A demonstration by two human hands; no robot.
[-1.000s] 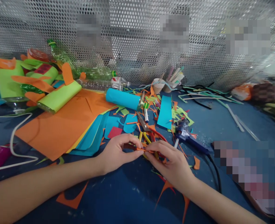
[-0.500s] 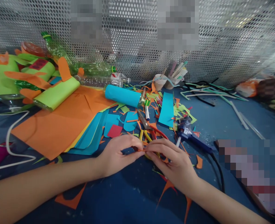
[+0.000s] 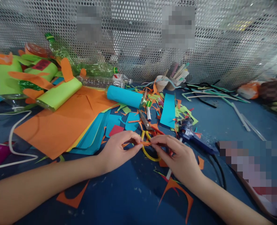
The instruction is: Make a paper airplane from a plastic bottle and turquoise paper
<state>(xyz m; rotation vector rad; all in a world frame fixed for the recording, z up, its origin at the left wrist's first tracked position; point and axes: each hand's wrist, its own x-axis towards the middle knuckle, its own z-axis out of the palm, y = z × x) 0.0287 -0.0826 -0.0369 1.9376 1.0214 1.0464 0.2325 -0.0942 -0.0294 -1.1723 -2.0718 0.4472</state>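
Observation:
Between the fingertips of both hands runs a small, thin strip of orange paper [image 3: 146, 143]. My left hand [image 3: 121, 148] pinches its left end, and my right hand [image 3: 178, 153] pinches the other end. Just behind and beneath the fingers lie scissors with yellow handles [image 3: 150, 156]; another tool with red handles [image 3: 157, 130] and metal blades points away from me. Beyond them rests a bottle wrapped in blue paper [image 3: 124, 96], its green cap to the right. A blue glue gun [image 3: 198, 139] lies to the right of my right hand, which partly hides its nozzle or stick.
Orange sheets [image 3: 51, 131] and blue sheets [image 3: 91, 137] are stacked at left, below a green-wrapped bottle [image 3: 60, 93] with orange paper pieces. Paper scraps [image 3: 185, 112] litter the middle. Cups of sticks [image 3: 161, 82] stand by the perforated metal screen [image 3: 138, 37]. A white cable [image 3: 10, 137] crosses the left.
My fingertips have drawn slightly apart and up, so more of the orange strip shows between them. My right hand shifted a little to the right. The view moved slightly.

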